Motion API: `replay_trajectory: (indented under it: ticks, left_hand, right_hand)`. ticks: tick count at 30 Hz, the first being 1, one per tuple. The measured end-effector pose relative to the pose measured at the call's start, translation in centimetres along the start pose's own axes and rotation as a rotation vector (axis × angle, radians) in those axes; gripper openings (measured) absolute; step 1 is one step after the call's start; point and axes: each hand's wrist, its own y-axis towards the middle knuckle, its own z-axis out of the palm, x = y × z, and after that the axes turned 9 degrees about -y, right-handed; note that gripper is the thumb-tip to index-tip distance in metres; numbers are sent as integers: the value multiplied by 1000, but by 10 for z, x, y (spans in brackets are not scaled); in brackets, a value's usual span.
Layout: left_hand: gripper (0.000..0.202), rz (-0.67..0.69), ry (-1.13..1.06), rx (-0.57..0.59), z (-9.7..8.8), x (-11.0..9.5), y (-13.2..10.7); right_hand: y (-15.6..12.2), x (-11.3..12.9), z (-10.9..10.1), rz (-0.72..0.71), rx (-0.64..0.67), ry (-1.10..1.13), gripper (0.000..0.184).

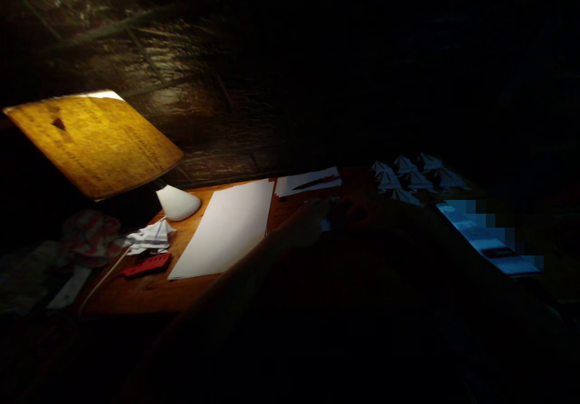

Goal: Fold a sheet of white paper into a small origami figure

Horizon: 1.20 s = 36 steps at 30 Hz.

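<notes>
From my end I find a small pale piece, paper perhaps, (pixel 325 224) at the fingertips of the left hand (pixel 309 220), over the dark middle of the table (pixel 136 298); the fingers look bent towards it, but I cannot tell how far they are closed or whether they hold it; what I take for the right hand (pixel 357 211) is a dim shape just beside, its grip unreadable; I judge the step in hand to be close fingerwork on that piece, and the next move calls for steady fingers and better light; beyond lie a knife (pixel 312 182) on loose sheets (pixel 287 186), then seven folded papers (pixel 417 180); I can make out no container.
</notes>
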Motion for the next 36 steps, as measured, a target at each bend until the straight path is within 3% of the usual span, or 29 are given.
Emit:
replay_trajectory:
  ticks: [5, 9, 12, 15, 22, 26, 32, 36]
  left_hand:
    - [72, 33, -36, 27, 7, 8, 2]
    - [65, 55, -79, 23, 10, 14, 1]
    - [50, 70, -72, 27, 10, 16, 0]
    - [48, 100, -45, 18, 10, 14, 1]
    - [42, 94, -39, -14, 15, 6, 0]
    - [46, 54, -44, -49, 17, 2, -4]
    - [75, 3, -166, -85, 21, 0, -9]
    - [78, -60, -181, -90, 24, 1, -11]
  right_hand:
    - [-1, 3, 4, 15, -48, -60, 21]
    - [3, 6, 11, 35, -187, -110, 25]
    - [6, 11, 18, 81, -257, -147, 44]
    - [10, 14, 31, 76, -223, -216, 63]
    - [17, 10, 67, 118, -172, -411, 66]
    - [17, 17, 66, 145, -181, -406, 71]
    - [15, 34, 59, 201, -179, -380, 99]
    - [14, 38, 59, 204, -188, -381, 101]
